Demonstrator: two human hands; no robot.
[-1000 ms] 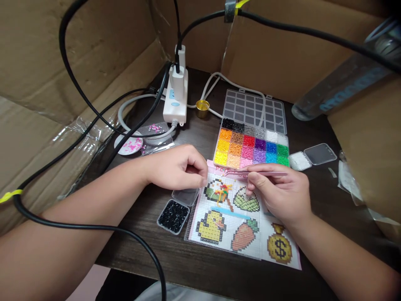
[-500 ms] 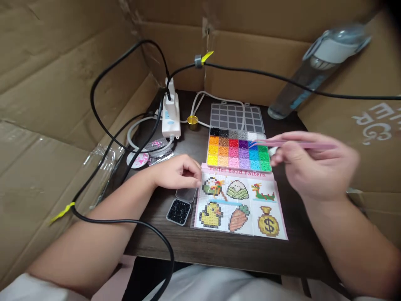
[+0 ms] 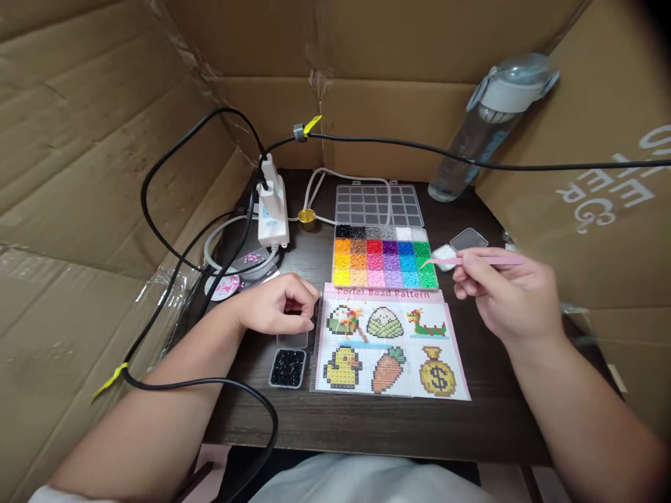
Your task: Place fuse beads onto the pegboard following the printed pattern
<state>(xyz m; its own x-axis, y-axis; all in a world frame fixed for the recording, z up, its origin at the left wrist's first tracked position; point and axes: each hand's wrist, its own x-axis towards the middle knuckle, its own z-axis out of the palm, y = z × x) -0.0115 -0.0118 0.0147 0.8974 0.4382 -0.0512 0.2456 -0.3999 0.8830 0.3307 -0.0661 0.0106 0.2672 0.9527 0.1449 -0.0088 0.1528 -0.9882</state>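
My right hand [image 3: 508, 297] holds pink tweezers [image 3: 482, 260] between thumb and fingers. Their tips hover over the blue and green side of the bead box [image 3: 374, 263], a divided case with many colours of beads and its clear lid folded back. My left hand [image 3: 280, 305] rests with curled fingers at the left edge of the bead pattern sheet [image 3: 435, 332]; whatever its fingers may pinch is hidden. A clear pegboard lies over the sheet's left part, with a yellow duck [image 3: 342, 367] on it. Below my left hand sits a small box of black beads [image 3: 288, 368].
A white power strip [image 3: 272, 213], looping black cable [image 3: 388, 142] and small gold cup [image 3: 307, 219] stand behind. A small box of white beads [image 3: 444, 257] is near the tweezers. A water bottle [image 3: 487, 133] leans at the back right; cardboard walls surround the table.
The tweezers' tips have shifted from the blue compartments nearer and toward the green side. My right hand has moved, uncovering the white-bead box. The whole view has shifted slightly; my left hand stays at the sheet.
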